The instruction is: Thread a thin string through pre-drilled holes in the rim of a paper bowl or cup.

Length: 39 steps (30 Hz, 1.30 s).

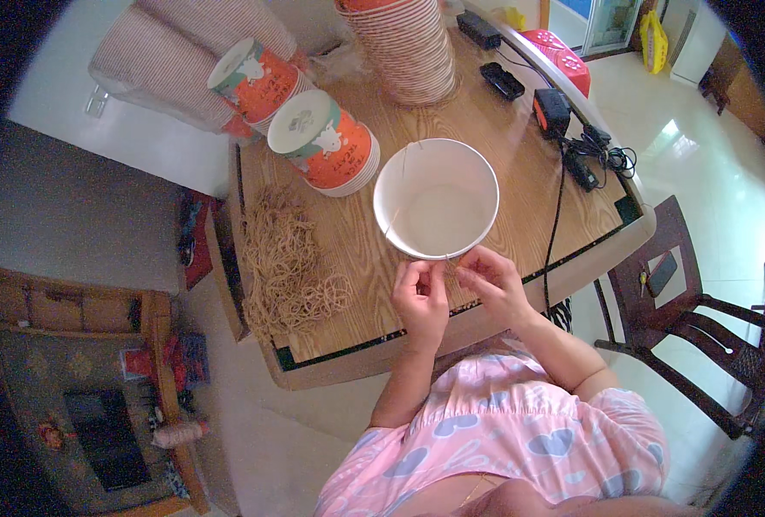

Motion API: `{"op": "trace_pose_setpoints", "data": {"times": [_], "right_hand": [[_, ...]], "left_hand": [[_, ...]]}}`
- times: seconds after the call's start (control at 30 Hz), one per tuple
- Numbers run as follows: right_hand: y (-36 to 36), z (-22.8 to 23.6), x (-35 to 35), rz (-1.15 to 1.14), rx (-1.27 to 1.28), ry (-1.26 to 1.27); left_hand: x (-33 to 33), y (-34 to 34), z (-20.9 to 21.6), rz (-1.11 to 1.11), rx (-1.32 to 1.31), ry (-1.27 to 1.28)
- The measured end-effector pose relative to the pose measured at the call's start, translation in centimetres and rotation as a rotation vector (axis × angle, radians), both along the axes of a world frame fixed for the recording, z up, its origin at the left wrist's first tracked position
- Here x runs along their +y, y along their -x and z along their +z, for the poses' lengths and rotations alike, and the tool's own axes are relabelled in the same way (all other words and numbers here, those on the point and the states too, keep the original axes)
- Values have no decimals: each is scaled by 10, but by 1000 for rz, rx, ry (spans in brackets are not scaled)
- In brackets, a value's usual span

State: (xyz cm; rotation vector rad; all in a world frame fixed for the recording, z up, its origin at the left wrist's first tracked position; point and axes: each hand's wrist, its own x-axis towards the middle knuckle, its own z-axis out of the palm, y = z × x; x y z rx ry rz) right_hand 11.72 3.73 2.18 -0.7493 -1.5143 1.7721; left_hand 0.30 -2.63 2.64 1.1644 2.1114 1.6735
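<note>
A white paper bucket [437, 202] stands mouth up near the table's front edge, its inside visible from above. Thin tan twine [450, 266] shows at its near rim, pinched between the fingers of both my hands. My left hand [423, 297] is closed on it at the left, its knuckles close to the bucket. Just to the right, my right hand [494, 283] is closed too, thumb and fingers meeting on the twine. Fine strands also show at the bucket's far and left rim. A loose heap of tan twine pieces [289, 267] lies left of the bucket.
Orange, white and green printed buckets [324, 146] stand upside down behind the twine heap. A tall bucket stack [404, 52] and bagged stacks [154, 65] fill the back. Black adapters and cables [581, 159] lie on the right; a dark chair [658, 276] holds a phone.
</note>
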Motion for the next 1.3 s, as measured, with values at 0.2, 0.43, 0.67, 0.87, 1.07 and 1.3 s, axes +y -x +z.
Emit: {"op": "trace_pose_setpoints", "data": {"times": [0.2,0.43,0.67,0.87,1.07,1.3], "right_hand": [[4,-7,1,-27,88,82],[17,-9,-3,-123,98,63],[20,-20,-1,-152,83,64],[22,-24,-1,-182,53,0],[22,-24,3,-210,-20,-109],[20,-16,1,-191,-16,-71]], "left_hand": [[4,4,3,-37,-129,46],[5,7,-13,-89,-234,29],[6,2,-9,-73,-21,90],[-1,6,-14,-64,-31,68],[-1,5,-2,-77,9,29],[-2,6,1,-77,16,28]]}}
